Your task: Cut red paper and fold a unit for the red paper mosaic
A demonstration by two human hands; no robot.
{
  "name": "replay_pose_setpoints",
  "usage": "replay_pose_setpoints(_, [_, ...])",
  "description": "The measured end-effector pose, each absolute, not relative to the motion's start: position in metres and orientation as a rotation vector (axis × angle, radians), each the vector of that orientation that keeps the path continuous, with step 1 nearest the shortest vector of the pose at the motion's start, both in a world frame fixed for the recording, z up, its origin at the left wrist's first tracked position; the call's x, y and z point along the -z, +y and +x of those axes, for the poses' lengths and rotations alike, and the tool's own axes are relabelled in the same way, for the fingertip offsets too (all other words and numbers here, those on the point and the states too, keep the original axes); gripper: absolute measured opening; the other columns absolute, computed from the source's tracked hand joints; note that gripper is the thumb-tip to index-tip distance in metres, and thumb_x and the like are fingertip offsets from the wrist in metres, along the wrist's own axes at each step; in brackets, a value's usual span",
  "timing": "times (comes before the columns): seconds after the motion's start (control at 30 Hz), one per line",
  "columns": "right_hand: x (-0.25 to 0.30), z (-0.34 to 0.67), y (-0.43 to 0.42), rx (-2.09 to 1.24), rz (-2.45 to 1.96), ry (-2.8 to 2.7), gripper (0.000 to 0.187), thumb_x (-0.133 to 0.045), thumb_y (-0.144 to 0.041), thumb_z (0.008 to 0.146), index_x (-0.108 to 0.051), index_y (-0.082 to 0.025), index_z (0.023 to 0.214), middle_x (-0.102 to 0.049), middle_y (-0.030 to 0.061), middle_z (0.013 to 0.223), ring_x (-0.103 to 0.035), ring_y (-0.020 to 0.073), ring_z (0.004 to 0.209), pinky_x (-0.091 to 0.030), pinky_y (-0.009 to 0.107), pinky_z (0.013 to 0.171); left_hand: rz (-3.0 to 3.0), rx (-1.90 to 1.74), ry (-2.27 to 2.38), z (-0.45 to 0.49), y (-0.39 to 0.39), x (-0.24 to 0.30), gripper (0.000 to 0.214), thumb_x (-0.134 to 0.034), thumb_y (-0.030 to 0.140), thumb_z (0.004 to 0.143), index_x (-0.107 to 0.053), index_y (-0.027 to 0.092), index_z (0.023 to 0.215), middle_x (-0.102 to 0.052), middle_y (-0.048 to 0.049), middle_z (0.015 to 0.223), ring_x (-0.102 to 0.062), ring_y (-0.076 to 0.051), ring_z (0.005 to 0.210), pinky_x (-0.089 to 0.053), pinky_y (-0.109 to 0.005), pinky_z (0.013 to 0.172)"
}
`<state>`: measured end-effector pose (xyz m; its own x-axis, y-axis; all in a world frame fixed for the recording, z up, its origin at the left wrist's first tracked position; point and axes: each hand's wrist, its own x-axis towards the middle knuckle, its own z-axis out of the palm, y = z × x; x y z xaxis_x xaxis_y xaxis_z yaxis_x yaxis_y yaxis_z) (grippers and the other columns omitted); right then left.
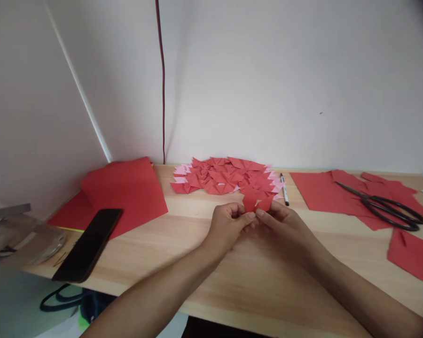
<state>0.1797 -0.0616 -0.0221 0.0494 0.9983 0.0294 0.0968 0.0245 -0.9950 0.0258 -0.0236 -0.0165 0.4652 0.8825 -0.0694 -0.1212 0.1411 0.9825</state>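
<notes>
My left hand (229, 223) and my right hand (284, 225) meet over the middle of the wooden table (183, 244). Between their pinched fingertips they hold a small folded red paper piece (256, 202), which stands up just above the thumbs. Right behind it lies a pile of several folded red and pink paper pieces (225, 176), spread out near the wall.
A black pen (284, 189) lies right of the pile. Red paper sheets and offcuts (324, 192) with black scissors (384, 206) sit at the right. A large red sheet (127, 192) and a black phone (90, 244) lie at the left, near metal rulers (17, 234).
</notes>
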Motion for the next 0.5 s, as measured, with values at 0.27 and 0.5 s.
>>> replay_pose_setpoints(0.27, [0.0194, 0.1790, -0.0653, -0.997, -1.408, -1.245, 0.027, -0.064, -0.045, 0.075, -0.061, -0.019, 0.080, -0.065, 0.0030, 0.076, -0.059, 0.0183, 0.072, -0.045, 0.029, 0.065, 1.266, -0.814, 0.844, 0.0319, -0.0275, 0.0207, 0.024, -0.065, 0.033, 0.072, -0.055, 0.014, 0.061, -0.057, -0.0009, 0.055, -0.046, -0.007, 0.046, -0.030, -0.018, 0.042])
replay_pose_setpoints(0.5, [0.0169, 0.1759, -0.0671, -1.095, -1.318, -1.257, 0.024, -0.061, -0.042, 0.082, -0.057, -0.019, 0.078, -0.055, -0.0027, 0.065, -0.044, 0.0108, 0.057, -0.035, 0.024, 0.054, 1.097, -0.849, 0.848, 0.0340, -0.0280, 0.0247, 0.023, -0.065, 0.032, 0.072, -0.055, 0.012, 0.066, -0.062, -0.0029, 0.061, -0.049, -0.006, 0.045, -0.033, -0.017, 0.039])
